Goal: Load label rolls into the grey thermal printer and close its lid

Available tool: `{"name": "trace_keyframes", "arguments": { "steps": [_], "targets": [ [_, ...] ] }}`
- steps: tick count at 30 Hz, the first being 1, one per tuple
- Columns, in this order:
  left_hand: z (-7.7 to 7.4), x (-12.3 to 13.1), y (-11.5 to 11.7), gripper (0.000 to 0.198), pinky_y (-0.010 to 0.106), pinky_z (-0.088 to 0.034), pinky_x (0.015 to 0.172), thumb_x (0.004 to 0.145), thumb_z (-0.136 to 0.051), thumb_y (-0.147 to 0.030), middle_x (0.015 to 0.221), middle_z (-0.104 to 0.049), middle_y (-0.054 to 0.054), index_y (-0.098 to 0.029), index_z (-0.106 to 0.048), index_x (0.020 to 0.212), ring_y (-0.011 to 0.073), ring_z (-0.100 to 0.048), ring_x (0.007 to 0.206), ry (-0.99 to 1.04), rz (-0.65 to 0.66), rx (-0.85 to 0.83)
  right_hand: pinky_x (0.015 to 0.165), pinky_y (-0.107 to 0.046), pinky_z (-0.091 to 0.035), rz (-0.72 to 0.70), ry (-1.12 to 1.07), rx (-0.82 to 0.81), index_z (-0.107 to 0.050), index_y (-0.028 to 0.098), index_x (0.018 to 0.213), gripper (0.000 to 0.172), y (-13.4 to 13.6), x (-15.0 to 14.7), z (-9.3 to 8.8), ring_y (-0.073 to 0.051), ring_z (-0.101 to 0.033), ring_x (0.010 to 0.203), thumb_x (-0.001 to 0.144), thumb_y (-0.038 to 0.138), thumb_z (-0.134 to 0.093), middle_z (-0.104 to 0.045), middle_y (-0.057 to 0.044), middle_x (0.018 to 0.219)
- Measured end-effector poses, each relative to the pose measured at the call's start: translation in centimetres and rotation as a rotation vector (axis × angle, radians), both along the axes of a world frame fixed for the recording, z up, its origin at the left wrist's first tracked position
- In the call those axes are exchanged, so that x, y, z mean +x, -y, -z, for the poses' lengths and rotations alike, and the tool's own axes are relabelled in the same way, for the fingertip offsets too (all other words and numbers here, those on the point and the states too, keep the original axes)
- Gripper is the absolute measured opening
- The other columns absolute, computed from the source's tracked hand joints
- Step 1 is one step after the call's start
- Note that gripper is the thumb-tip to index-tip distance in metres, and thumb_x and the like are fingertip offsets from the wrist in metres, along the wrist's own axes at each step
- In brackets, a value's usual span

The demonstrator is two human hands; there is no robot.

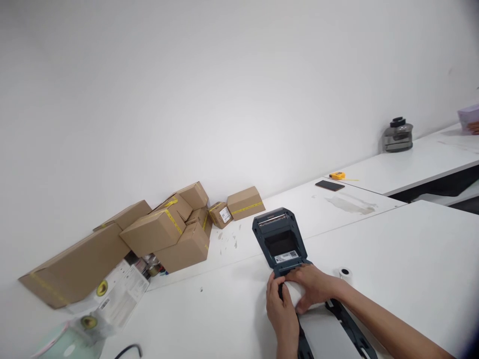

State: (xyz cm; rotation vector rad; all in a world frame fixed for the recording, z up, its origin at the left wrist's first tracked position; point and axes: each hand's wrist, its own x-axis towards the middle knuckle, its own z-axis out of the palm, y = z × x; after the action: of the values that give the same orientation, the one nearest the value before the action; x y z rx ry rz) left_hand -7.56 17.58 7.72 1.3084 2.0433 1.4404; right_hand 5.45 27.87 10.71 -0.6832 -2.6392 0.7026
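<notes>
A dark label printer (280, 239) stands on the white table with its lid raised. Inside its body lies a white paper roll (295, 293), partly covered by fingers. My left hand (282, 311) is at the printer's left side, its fingers curled over the edge and against the roll. From the right, my right hand (312, 286) reaches across, wrapped round the top and right side of the roll. A smooth light-grey surface (327, 334) of the printer or its paper shows below the hands. A small white roll (345, 273) sits just right of my right forearm.
Several cardboard boxes (183, 247) are piled at the left against the wall. A phone (330, 185), a yellow tape measure (337, 175) and a dark transparent jug (398, 135) are at the back right. Bagged packaging (121, 294) and a pale green item (71, 344) lie lower left.
</notes>
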Motion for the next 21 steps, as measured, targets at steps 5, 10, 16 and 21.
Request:
{"name": "trace_keyframes", "arguments": {
  "steps": [5,10,16,21],
  "targets": [
    [0.5,-0.2,0.0,0.032,0.044,-0.045,0.110,0.091,-0.048,-0.033,0.140,-0.065,0.012,-0.022,-0.075,0.104,0.0303,-0.059,0.132,0.016,0.005,0.013,0.079,-0.036,-0.058,0.124,-0.353,-0.102,-0.077,0.026,0.104,0.039,0.0,2.2,-2.8,-0.026,-0.074,0.089,0.081,0.057,-0.072,-0.079,-0.004,0.097],
    [0.2,-0.2,-0.1,0.030,0.045,-0.044,0.111,0.091,-0.051,-0.034,0.139,-0.066,0.013,-0.021,-0.075,0.103,0.0308,-0.058,0.132,0.023,0.029,0.013,0.113,-0.051,-0.041,0.526,-0.756,-0.079,-0.059,0.025,0.133,0.058,-4.0,3.5,-8.2,-0.031,-0.054,0.132,0.100,0.066,-0.033,-0.062,-0.013,0.139],
    [-0.5,0.1,1.9,0.035,0.043,-0.048,0.109,0.095,-0.048,-0.038,0.144,-0.062,0.014,-0.020,-0.073,0.114,0.0291,-0.058,0.133,0.050,0.026,0.061,0.117,-0.049,-0.041,0.422,-0.742,-0.242,-0.066,0.025,0.130,0.067,-7.1,0.7,-11.2,-0.031,-0.058,0.132,0.099,0.070,-0.028,-0.067,-0.009,0.138],
    [3.5,1.9,9.0,0.037,0.047,-0.049,0.110,0.094,-0.050,-0.027,0.140,-0.067,0.011,-0.027,-0.066,0.128,0.0302,-0.056,0.137,-0.383,0.203,0.426,0.113,-0.047,-0.044,0.340,-0.732,-0.302,-0.068,0.025,0.125,0.063,-5.3,1.4,-11.0,-0.030,-0.062,0.124,0.100,0.067,-0.029,-0.072,-0.006,0.127]
  ]
}}
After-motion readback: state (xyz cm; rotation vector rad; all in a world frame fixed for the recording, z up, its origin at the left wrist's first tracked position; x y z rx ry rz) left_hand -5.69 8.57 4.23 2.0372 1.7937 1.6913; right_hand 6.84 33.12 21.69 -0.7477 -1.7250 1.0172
